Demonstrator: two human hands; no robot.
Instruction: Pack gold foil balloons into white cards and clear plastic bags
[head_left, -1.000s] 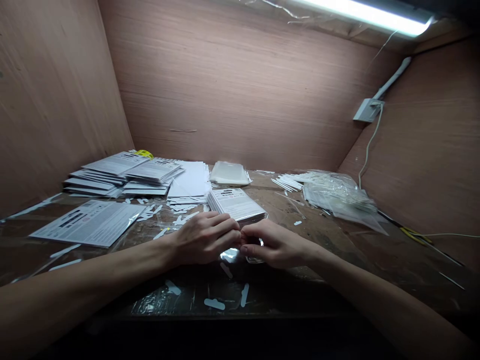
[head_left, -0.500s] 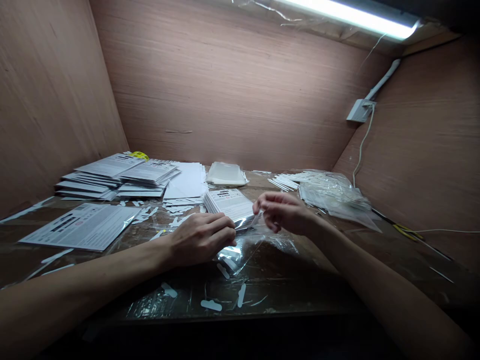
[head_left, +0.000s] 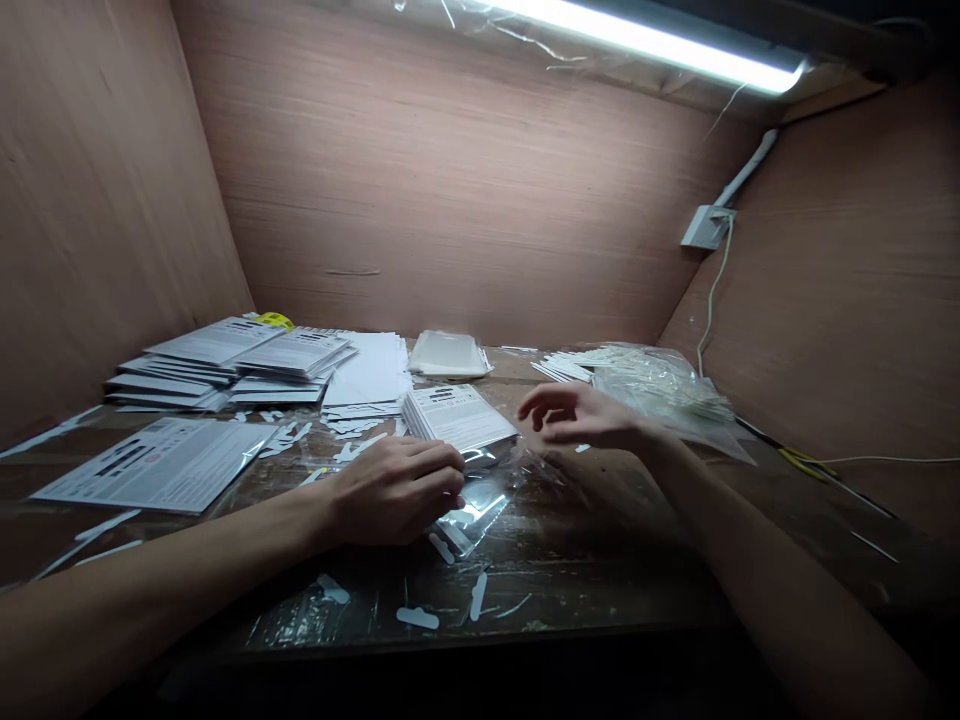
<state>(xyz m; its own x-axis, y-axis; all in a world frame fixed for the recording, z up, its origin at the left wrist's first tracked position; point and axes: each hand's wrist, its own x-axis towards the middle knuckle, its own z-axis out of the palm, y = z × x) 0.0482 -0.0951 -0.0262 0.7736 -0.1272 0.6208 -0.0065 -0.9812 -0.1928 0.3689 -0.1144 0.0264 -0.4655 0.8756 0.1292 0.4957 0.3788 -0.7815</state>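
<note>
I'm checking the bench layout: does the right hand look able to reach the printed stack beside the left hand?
Probably yes: the right hand hangs close beside the printed stack with nothing visible between them; the left hand is at its near left corner.

One tube light (head_left: 645,38), upper right, burned to plain white; sole visible source, brightest across the back wall (head_left: 480,200). Table (head_left: 637,570) dim, front edge lost in black shadow; sharp glare on clear plastic (head_left: 480,510) near centre. Wide-angle stretch toward the edges, right-hand corners dark, small print on cards (head_left: 161,460) soft.
</note>
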